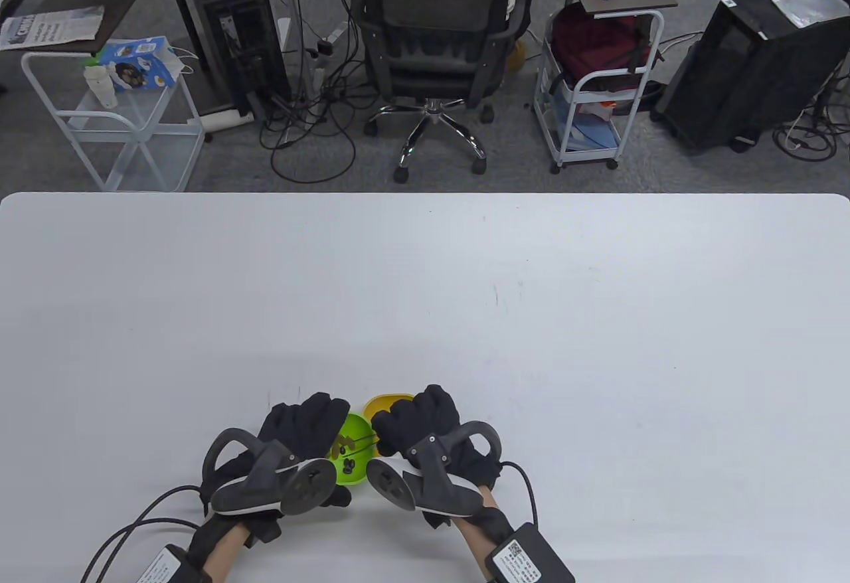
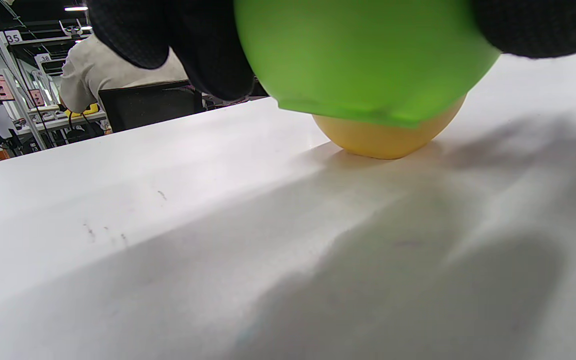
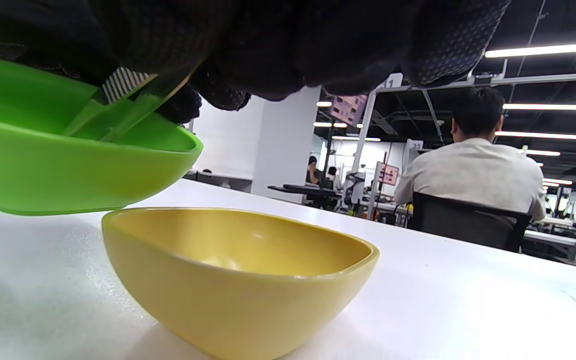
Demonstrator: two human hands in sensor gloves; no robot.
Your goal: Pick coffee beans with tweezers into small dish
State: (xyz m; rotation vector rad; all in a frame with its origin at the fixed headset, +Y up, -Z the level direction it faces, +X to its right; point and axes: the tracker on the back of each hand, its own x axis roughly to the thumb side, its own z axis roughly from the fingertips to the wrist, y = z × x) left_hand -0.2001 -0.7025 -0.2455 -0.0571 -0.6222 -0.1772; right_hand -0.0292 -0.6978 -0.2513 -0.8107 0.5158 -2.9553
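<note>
My left hand (image 1: 302, 433) grips a green bowl (image 1: 353, 451) and holds it lifted off the table, as the left wrist view (image 2: 363, 55) shows. Several dark coffee beans (image 1: 346, 457) lie inside it. My right hand (image 1: 415, 427) holds clear tweezers (image 3: 118, 107) whose tips reach down into the green bowl (image 3: 68, 165). A yellow dish (image 1: 385, 404) stands on the table just beyond the green bowl; in the right wrist view (image 3: 238, 285) its inside looks bare.
The white table (image 1: 425, 291) stretches far ahead and to both sides. Beyond its far edge stand an office chair (image 1: 435, 45), two white carts (image 1: 597, 78) and computer towers.
</note>
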